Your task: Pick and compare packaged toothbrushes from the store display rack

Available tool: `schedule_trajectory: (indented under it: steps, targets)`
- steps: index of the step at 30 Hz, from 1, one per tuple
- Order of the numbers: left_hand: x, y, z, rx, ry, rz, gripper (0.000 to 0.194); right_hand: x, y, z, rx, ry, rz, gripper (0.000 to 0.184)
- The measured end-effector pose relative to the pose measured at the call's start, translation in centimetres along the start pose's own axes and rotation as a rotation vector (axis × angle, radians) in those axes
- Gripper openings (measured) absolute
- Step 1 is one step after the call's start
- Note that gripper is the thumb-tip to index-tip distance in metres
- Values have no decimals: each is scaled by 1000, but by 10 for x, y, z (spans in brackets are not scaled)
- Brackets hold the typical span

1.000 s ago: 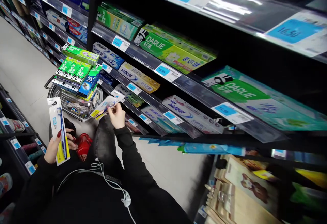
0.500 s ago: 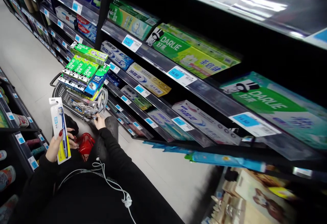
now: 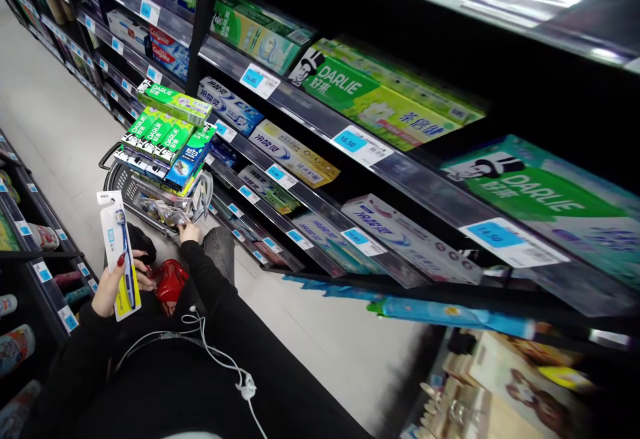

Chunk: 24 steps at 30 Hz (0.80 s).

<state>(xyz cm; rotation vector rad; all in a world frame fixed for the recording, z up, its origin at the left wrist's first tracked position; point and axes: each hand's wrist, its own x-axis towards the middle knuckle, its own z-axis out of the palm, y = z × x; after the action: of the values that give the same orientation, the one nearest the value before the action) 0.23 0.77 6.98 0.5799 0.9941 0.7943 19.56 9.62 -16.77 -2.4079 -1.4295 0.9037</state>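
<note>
My left hand (image 3: 116, 285) grips a packaged blue toothbrush (image 3: 119, 252) on a white and yellow card, held upright at the lower left. My right hand (image 3: 190, 232) reaches out to the near edge of a wire shopping basket (image 3: 131, 189) on the floor; its fingers are at the packs inside and mostly hidden. The basket is piled high with green and blue toothpaste boxes (image 3: 167, 135). A red object (image 3: 170, 280) lies on my lap between the arms.
Black shelves (image 3: 320, 115) on the right carry Darlie and other toothpaste boxes with blue price tags. More shelving (image 3: 35, 239) stands close at the left. The pale aisle floor (image 3: 45, 119) runs ahead. White earphone cable (image 3: 220, 359) hangs over my dark clothing.
My right hand held a second toothbrush pack a second ago; it has lowered to the basket and the pack is no longer in it. The left hand stays put.
</note>
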Motion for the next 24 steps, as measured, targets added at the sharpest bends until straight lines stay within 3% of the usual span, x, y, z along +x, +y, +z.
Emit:
schedule_trajectory:
  steps: [9, 15, 20, 24]
  targets:
    - [-2, 1, 0, -22, 28, -12, 56, -21, 12, -25, 156, 152, -65, 35]
    - [0, -1, 6, -22, 10, 1, 54, -18, 6, -42, 174, 174, -162, 24]
    - [-1, 0, 15, -54, -67, -6, 58, -10, -2, -53, 215, 138, -167, 19]
    - [-3, -1, 21, -104, -193, -48, 70, -26, -5, -75, 307, 161, -136, 25]
